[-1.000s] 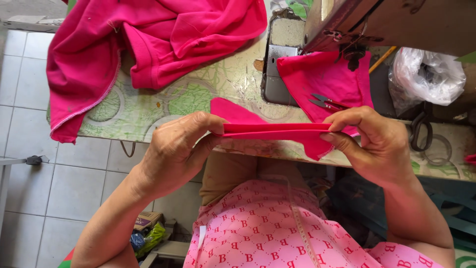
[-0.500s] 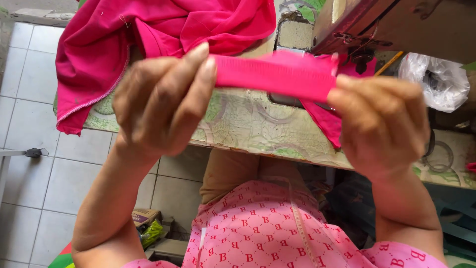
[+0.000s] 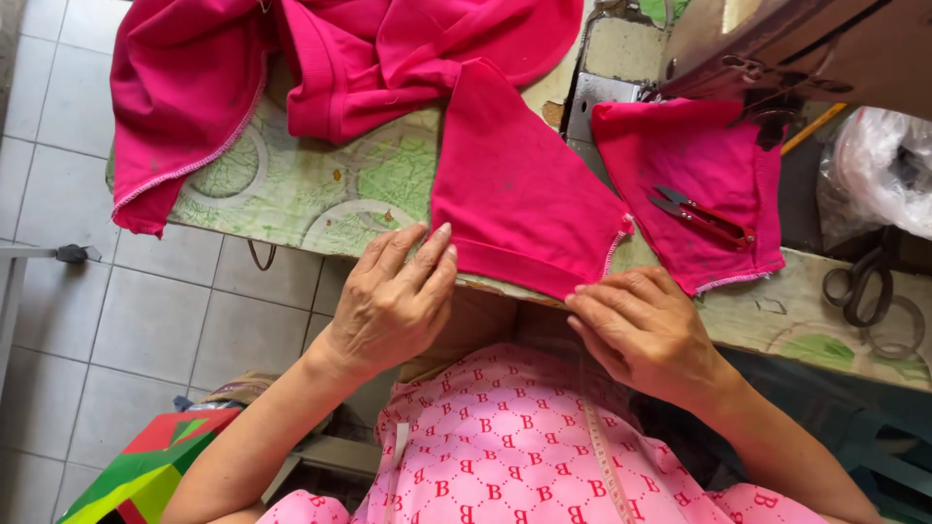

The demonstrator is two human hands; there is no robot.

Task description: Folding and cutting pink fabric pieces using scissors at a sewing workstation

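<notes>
A bright pink cut piece of fabric (image 3: pixel 524 194), shaped like a sleeve, lies flat on the table with its hemmed edge at the near side. My left hand (image 3: pixel 388 301) pinches the left end of that hem with fingers and thumb. My right hand (image 3: pixel 646 330) grips the hem's right corner, where pale stitching shows. Both hands are at the table's front edge, above my pink patterned lap.
A large pink garment (image 3: pixel 340 49) is heaped at the table's far left. A second pink piece (image 3: pixel 699 165) with red thread snips (image 3: pixel 704 215) lies under the sewing machine (image 3: pixel 777 49). Black scissors (image 3: pixel 859 281) and a plastic bag (image 3: pixel 888 165) sit right. The table cover (image 3: pixel 282 184) is green-patterned.
The pink piece, held up folded and stretched between both hands before, now lies spread flat on the table. Both hands have dropped to its near hem.
</notes>
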